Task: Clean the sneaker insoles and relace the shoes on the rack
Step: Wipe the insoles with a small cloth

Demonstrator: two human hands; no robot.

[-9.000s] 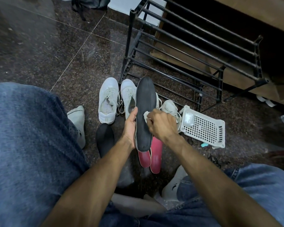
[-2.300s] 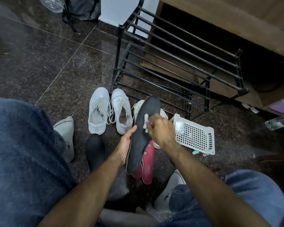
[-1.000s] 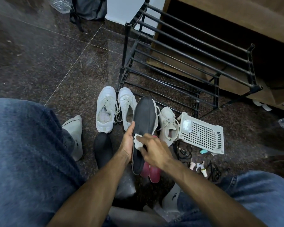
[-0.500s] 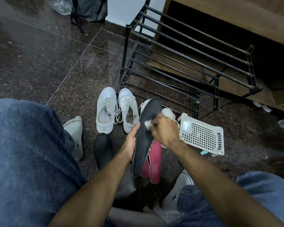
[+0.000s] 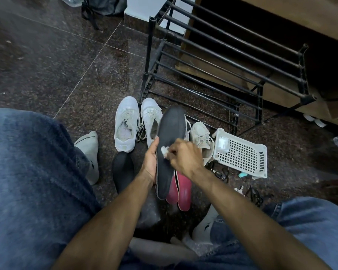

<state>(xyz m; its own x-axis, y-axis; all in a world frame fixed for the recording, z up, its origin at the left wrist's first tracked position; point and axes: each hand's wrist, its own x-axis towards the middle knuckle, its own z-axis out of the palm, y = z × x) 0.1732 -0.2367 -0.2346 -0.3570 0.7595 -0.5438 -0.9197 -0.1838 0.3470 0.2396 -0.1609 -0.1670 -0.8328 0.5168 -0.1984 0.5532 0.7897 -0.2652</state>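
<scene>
Half a second on, the right hand (image 5: 185, 155) has slid down the dark insole (image 5: 169, 151), from near its toe end to about its middle, and the insole now stands more upright. From the head view, the left hand (image 5: 150, 160) holds the insole along its left edge, thumb up the side, while the right hand's curled fingers pinch a small white wipe (image 5: 165, 150) against the insole's face. Below that grip two pink insoles (image 5: 180, 189) lie on the floor. Beyond it sit two white sneakers (image 5: 126, 123), with a third sneaker (image 5: 202, 138) and a white basket (image 5: 242, 152) off to the right, before the black rack (image 5: 222, 61).
</scene>
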